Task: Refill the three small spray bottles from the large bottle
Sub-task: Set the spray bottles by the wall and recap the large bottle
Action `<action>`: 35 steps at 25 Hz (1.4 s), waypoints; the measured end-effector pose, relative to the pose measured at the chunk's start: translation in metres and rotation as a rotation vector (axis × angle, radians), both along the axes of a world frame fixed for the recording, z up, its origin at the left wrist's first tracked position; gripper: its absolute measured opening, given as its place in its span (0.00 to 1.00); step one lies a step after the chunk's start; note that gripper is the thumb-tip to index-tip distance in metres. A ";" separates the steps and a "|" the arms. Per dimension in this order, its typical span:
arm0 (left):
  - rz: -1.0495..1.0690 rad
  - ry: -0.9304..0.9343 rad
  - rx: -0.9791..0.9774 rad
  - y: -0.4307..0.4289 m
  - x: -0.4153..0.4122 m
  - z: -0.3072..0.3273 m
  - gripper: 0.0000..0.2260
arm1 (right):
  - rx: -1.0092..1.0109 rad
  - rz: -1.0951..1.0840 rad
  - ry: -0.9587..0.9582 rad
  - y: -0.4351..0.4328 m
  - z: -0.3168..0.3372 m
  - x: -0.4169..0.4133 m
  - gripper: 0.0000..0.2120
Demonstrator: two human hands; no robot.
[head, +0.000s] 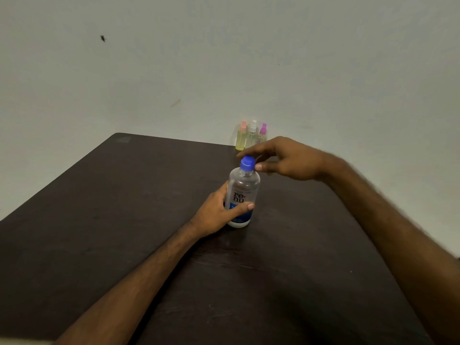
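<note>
The large clear bottle (242,188) with a blue and white label stands upright on the dark table (124,220). My left hand (216,215) is wrapped around its lower body. Its blue cap (247,163) is pinched between the thumb and fingers of my right hand (286,160), which reaches in from the right. Three small spray bottles stand close together at the table's far edge against the wall: one with a pink top (241,136), one with a white top (252,134), one with a purple top (262,133). My right hand hides their lower right parts.
A pale wall (224,58) rises directly behind the table, with a small dark insect-like spot (102,38) on it at the upper left. The table's left edge runs diagonally toward me.
</note>
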State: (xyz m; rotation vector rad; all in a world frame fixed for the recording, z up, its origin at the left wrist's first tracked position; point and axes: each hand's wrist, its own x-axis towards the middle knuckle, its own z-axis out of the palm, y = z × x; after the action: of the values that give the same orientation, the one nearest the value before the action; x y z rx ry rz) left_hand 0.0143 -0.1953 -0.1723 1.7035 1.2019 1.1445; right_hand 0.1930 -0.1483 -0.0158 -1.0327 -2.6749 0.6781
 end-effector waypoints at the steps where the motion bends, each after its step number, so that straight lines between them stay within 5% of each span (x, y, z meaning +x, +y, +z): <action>1: -0.003 -0.004 0.003 0.000 0.000 0.000 0.27 | 0.027 -0.021 0.105 0.001 -0.012 0.001 0.16; 6: -0.002 -0.007 -0.001 0.001 0.000 -0.002 0.27 | 0.135 -0.188 0.404 -0.004 -0.050 -0.002 0.09; 15: -0.011 -0.010 0.010 0.004 0.000 -0.005 0.31 | 0.021 -0.248 0.622 -0.018 -0.070 -0.008 0.25; 21: -0.005 -0.013 0.002 0.005 0.000 -0.006 0.29 | 0.029 -0.341 0.745 -0.024 -0.088 -0.014 0.15; 26: -0.008 -0.011 0.004 0.006 0.000 -0.007 0.30 | 0.076 -0.383 0.747 -0.025 -0.083 -0.015 0.19; 31: -0.006 -0.009 -0.001 0.008 -0.001 -0.007 0.27 | 0.067 -0.269 0.749 -0.021 -0.072 -0.026 0.11; 35: 0.003 0.004 0.000 0.009 -0.001 -0.007 0.29 | 0.241 -0.325 0.574 -0.024 -0.064 -0.029 0.08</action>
State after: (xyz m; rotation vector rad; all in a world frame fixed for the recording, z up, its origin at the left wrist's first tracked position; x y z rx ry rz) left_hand 0.0136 -0.1866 -0.1791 1.7053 1.2066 1.1434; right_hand 0.1641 -0.1719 -0.0798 -0.9904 -1.9834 0.4782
